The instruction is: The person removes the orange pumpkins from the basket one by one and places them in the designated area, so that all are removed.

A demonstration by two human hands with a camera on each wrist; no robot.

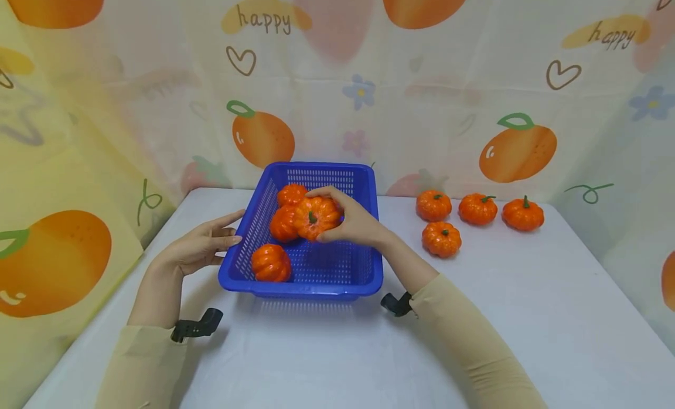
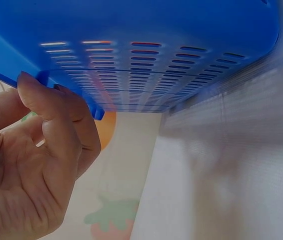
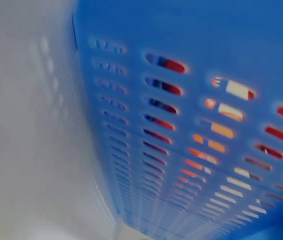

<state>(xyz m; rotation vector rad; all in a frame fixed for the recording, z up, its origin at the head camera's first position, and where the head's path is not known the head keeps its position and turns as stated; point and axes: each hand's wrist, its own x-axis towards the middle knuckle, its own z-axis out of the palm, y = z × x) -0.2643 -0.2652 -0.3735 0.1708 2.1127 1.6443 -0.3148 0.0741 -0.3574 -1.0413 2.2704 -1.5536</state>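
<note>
A blue plastic basket (image 1: 316,289) with slotted walls stands on the table, tilted slightly in view. Small orange pumpkins lie inside it: one at the front left (image 1: 271,263), one in the middle (image 1: 283,224) and one farther back (image 1: 292,195). My right hand (image 1: 354,220) grips another pumpkin (image 1: 318,217) between thumb and fingers, over the basket's interior. At the basket's left rim, my left hand (image 1: 197,245) holds on with curled fingers (image 2: 56,115). The right wrist view has only the basket's slotted wall (image 3: 181,30); the right hand is hidden there.
To the right of the basket on the white-covered table (image 1: 517,315) sit more pumpkins: three in a back row, left (image 1: 433,205), middle (image 1: 477,209) and right (image 1: 522,214), plus one in front (image 1: 441,239). A fruit-printed curtain (image 1: 422,122) hangs behind.
</note>
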